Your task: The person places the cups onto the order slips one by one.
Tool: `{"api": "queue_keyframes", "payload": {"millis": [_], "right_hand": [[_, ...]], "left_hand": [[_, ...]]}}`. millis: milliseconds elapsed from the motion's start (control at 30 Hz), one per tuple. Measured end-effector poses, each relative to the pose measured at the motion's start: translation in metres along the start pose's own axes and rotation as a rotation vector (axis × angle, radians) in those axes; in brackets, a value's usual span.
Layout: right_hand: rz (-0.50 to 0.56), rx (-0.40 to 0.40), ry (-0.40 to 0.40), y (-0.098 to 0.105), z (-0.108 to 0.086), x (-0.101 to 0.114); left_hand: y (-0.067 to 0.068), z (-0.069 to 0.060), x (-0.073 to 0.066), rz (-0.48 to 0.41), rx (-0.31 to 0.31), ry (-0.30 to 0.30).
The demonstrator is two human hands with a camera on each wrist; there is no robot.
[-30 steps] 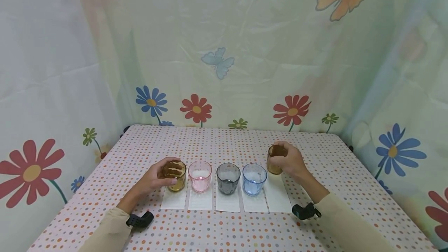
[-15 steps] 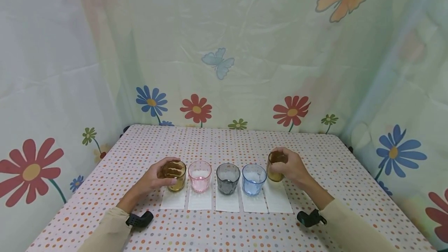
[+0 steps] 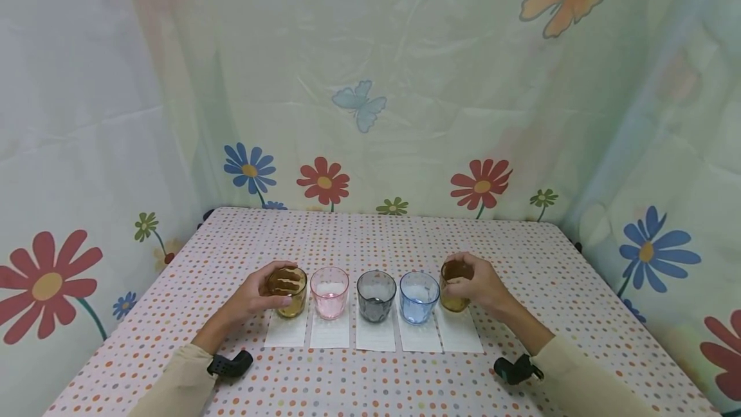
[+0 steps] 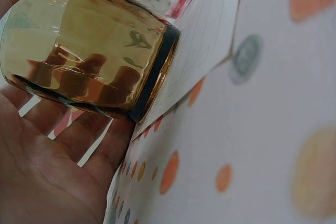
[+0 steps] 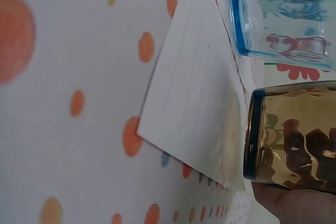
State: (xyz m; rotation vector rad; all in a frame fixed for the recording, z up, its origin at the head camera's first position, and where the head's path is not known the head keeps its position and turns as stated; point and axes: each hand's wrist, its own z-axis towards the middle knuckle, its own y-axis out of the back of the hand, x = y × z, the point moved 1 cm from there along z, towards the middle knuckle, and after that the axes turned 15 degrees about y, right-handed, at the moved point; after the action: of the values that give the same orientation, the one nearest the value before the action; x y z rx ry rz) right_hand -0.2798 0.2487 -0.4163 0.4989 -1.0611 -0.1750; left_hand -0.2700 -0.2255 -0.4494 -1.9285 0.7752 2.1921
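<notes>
My left hand (image 3: pixel 255 293) grips an amber glass tumbler (image 3: pixel 296 304) at the left end of a row, thumb in front and fingers behind; the left wrist view shows this tumbler (image 4: pixel 89 40) upright at its paper strip. At the right end my right hand (image 3: pixel 479 283) holds a second amber tumbler (image 3: pixel 454 304), also upright, over the far part of another strip. In the right wrist view its base (image 5: pixel 254 135) is close to the paper; I cannot tell whether it touches. Between them stand a pink tumbler (image 3: pixel 330 304), a grey tumbler (image 3: pixel 376 306) and a blue tumbler (image 3: pixel 419 307).
Several white paper strips (image 3: pixel 376 338) lie side by side under the row on a dotted tablecloth (image 3: pixel 359 381). Printed curtains (image 3: pixel 370 37) rise behind the table and at both sides. The blue tumbler stands close beside the right amber one.
My right hand has brought its amber tumbler down and nearer to me, level with the row and onto or just over the strip. The left hand has stayed still on its tumbler.
</notes>
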Motion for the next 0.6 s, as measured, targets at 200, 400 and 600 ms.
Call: {"api": "queue_keyframes", "payload": {"millis": [200, 400, 600], "right_hand": [[0.022, 0.033, 0.002, -0.0016, -0.004, -0.0028], [0.031, 0.047, 0.008, -0.0019, -0.0063, -0.0044], [0.016, 0.061, 0.002, -0.0019, -0.0077, -0.0055]], "left_hand": [[0.0002, 0.0001, 0.0001, 0.007, -0.002, -0.001], [-0.0003, 0.0008, -0.0023, 0.016, -0.008, -0.015], [-0.0009, 0.0, -0.0038, 0.019, -0.008, -0.009]]}}
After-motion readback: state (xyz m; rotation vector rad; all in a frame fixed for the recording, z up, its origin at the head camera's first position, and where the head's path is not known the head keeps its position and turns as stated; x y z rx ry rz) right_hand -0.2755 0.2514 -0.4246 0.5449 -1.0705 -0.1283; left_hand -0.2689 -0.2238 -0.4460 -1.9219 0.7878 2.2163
